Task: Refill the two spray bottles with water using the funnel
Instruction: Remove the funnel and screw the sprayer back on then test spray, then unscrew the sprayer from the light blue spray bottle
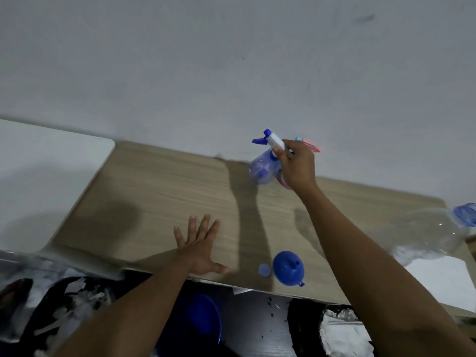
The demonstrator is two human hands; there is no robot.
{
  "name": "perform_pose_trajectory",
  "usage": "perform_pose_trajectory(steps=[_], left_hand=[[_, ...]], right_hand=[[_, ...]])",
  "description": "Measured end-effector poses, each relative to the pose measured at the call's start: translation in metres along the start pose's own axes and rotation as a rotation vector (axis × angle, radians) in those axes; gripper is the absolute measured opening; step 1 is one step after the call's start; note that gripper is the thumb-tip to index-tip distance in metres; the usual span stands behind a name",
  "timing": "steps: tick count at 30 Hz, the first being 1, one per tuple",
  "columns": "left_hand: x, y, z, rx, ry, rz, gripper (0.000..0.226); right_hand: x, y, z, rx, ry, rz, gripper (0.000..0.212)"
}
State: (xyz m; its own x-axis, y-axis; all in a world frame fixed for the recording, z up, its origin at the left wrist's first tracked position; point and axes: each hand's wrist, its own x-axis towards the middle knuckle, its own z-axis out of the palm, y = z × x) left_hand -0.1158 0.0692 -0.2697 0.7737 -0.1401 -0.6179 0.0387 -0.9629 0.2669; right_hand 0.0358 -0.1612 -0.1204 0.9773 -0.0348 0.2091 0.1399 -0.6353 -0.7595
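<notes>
- Blue funnel lies mouth-down on the worktop.
- Beyond the funnel, the right hand grips the blue spray bottle by its head.
- Left of the funnel, the left hand rests flat, fingers spread.

pink spray bottle: mostly hidden behind my right grip, only its pink top and a low sliver show | blue spray bottle: neck covered by my fingers | clear bottle: blurred, cut by the right edge | blue round thing below the worktop: partly behind my left forearm, cannot tell what | clutter lower left: too blurred to name
</notes>
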Motion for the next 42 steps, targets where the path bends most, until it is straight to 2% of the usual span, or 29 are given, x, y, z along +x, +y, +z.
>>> perform_pose_trajectory(steps=[4,9,16,20,25,28,30,33,36,37,39,40,42], left_hand=[[0.0,-0.001,0.001,-0.011,0.027,0.007,0.144],[0.0,0.0,-0.001,-0.017,0.012,0.003,0.146],[-0.001,0.001,0.0,-0.028,0.033,-0.013,0.145],[-0.001,0.002,0.0,-0.021,0.053,-0.017,0.145],[0.0,0.003,0.001,-0.007,0.052,-0.022,0.146],[0.003,0.0,0.003,-0.008,0.055,-0.015,0.144],[0.003,-0.001,0.007,-0.034,0.088,-0.012,0.144],[0.006,0.003,0.013,-0.136,0.24,0.018,0.123],[0.012,0.034,0.004,-0.271,0.469,0.201,0.087],[0.019,0.053,-0.003,-0.361,0.489,0.277,0.078],[0.039,0.099,-0.02,-0.674,0.401,0.339,0.063],[0.051,0.121,-0.029,-0.777,0.38,0.35,0.062],[0.08,0.155,-0.05,-0.844,0.443,0.359,0.063]], right_hand=[[0.027,0.004,0.029,-0.034,-0.045,0.054,0.026],[0.041,0.004,0.045,-0.006,-0.011,0.082,0.02],[0.045,-0.001,0.043,0.079,-0.01,0.129,0.032],[0.043,-0.001,0.038,0.116,-0.055,0.163,0.049],[0.033,0.0,0.022,0.028,-0.056,0.034,0.063],[0.007,0.005,0.009,0.008,0.059,-0.064,0.059],[-0.018,0.019,0.002,0.059,0.113,-0.029,0.052],[-0.051,0.052,-0.011,0.113,0.172,0.159,0.039],[-0.063,0.089,-0.025,0.113,0.19,0.309,0.032],[-0.061,0.101,-0.028,0.114,0.179,0.355,0.031],[-0.051,0.119,-0.034,0.123,0.137,0.425,0.033],[-0.044,0.125,-0.035,0.129,0.121,0.448,0.035],[-0.028,0.132,-0.037,0.144,0.101,0.461,0.04]])
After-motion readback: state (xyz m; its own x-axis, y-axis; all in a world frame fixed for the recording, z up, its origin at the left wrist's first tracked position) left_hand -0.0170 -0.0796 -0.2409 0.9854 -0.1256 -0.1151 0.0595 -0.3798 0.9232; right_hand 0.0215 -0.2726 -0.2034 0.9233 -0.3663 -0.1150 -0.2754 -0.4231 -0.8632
